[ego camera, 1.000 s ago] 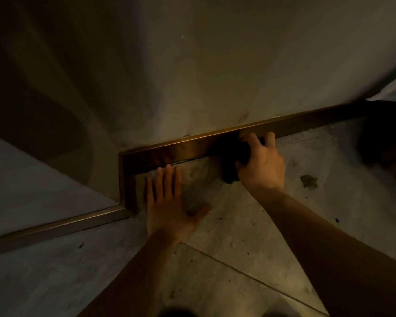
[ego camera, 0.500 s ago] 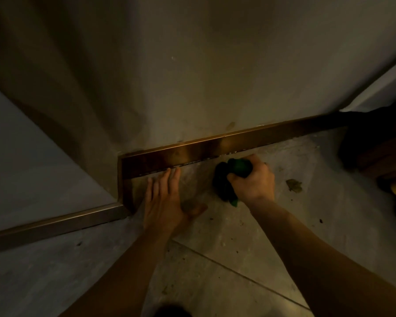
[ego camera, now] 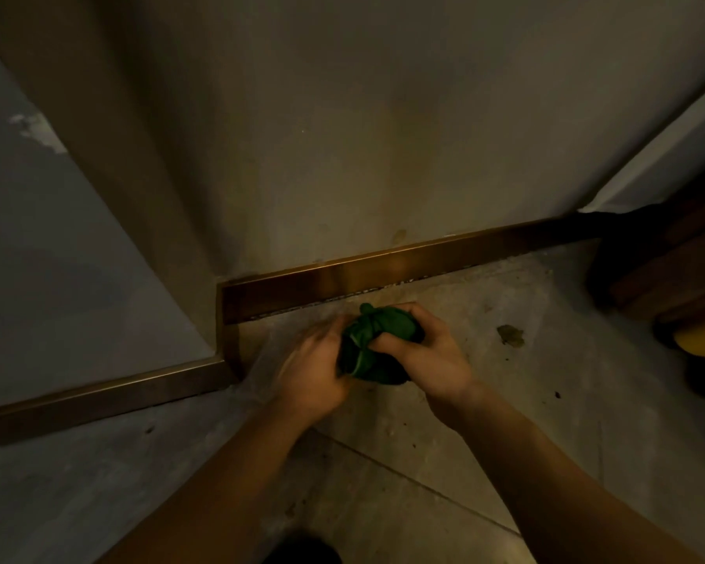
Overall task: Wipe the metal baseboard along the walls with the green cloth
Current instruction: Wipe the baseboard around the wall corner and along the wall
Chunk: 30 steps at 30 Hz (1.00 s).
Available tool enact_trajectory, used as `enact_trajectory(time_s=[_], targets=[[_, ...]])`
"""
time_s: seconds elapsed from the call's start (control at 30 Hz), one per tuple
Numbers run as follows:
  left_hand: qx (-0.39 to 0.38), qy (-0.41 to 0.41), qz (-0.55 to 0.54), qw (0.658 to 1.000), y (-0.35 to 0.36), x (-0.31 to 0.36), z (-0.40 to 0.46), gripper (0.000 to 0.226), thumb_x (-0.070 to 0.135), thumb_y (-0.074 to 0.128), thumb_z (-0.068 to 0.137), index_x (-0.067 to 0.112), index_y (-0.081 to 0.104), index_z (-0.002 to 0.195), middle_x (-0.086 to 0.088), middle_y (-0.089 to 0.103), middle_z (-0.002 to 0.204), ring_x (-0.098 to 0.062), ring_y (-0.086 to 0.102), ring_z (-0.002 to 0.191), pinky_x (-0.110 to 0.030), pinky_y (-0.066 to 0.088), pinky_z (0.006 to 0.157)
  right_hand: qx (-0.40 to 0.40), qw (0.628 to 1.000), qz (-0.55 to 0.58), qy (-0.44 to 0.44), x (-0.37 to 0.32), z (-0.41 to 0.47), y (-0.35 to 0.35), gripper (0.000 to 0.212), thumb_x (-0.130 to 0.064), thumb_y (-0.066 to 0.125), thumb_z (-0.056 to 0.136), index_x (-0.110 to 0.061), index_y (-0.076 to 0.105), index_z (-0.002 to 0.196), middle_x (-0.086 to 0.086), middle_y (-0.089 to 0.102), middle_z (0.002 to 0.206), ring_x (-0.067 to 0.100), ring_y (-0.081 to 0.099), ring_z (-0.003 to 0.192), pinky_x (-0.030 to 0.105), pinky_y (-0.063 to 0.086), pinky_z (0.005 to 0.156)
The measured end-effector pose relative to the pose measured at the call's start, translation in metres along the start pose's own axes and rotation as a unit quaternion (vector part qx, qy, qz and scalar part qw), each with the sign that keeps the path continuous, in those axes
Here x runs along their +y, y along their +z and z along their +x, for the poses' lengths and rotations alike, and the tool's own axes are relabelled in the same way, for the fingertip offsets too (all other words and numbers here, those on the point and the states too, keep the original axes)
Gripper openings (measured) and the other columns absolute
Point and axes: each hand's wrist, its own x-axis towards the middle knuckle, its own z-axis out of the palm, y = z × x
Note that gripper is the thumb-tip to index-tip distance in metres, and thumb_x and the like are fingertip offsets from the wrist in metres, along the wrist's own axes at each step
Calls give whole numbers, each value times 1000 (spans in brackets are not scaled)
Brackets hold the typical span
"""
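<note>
Green cloth (ego camera: 377,343) bunched up between both hands, just off metal baseboard (ego camera: 342,284). Right hand (ego camera: 426,354) fingers curled tight on cloth. Left hand (ego camera: 316,374) blurry, touching cloth, grip unclear. Best: fold clean side out, then press flat on strip.

A pale tiled floor (ego camera: 526,400) is seen beneath the right hand (ego camera: 428,360). A brownish smear (ego camera: 510,335) is found on it just right of that hand, and small dark specks (ego camera: 557,395) are scattered farther right.
</note>
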Motion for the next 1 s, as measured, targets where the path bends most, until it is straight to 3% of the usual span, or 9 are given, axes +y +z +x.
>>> enact_trajectory(time_s=[0.07,0.13,0.27,0.43,0.53,0.77,1.0], targets=[[11,19,42,999,-9,1,-3,56,22,70,86,28,47,137,-5,61,133,-26,53,125,-38,45,95,-15,1000,2,-4,-1,-5,-5,30,-8,78,76,-23,68,100,6,71,104,21,70,96,40,62,77],[25,39,74,996,-19,3,-6,46,21,70,85,30,52,127,-2,64,126,-23,54,120,-38,46,91,-29,999,-19,-16,-1,-8,-10,32,-6,79,76,-22,68,102,3,70,103,14,70,91,32,61,71],[47,47,106,992,-31,6,-15,47,18,73,78,36,51,116,6,66,117,-18,56,113,-37,45,88,-29,996,-73,-38,2,-11,-19,36,1,80,74,-18,66,101,0,67,99,12,68,89,22,58,65],[64,30,165,984,-40,7,-19,47,27,75,75,36,52,115,7,67,114,-19,61,108,-41,50,86,42,947,-305,-94,14,-9,-34,39,-13,82,75,-32,59,100,-9,64,99,8,62,90,24,54,72],[62,35,224,972,-39,9,-21,47,33,76,73,34,53,114,6,68,110,-20,62,105,-40,48,89,76,911,-386,-125,20,-11,-38,41,-15,80,76,-35,54,101,-5,56,104,15,59,91,33,56,74],[32,28,291,956,-36,23,-19,47,39,70,82,30,55,126,2,67,119,-24,53,119,-44,35,101,89,851,-501,-128,21,-19,-39,43,-12,71,83,-34,48,112,0,50,113,24,56,95,37,53,72],[13,32,331,943,-35,36,-15,43,40,65,85,28,56,126,1,68,118,-25,51,118,-43,34,99,91,843,-518,-111,19,-22,-46,42,-16,69,85,-34,46,114,2,52,116,25,55,101,45,56,78]])
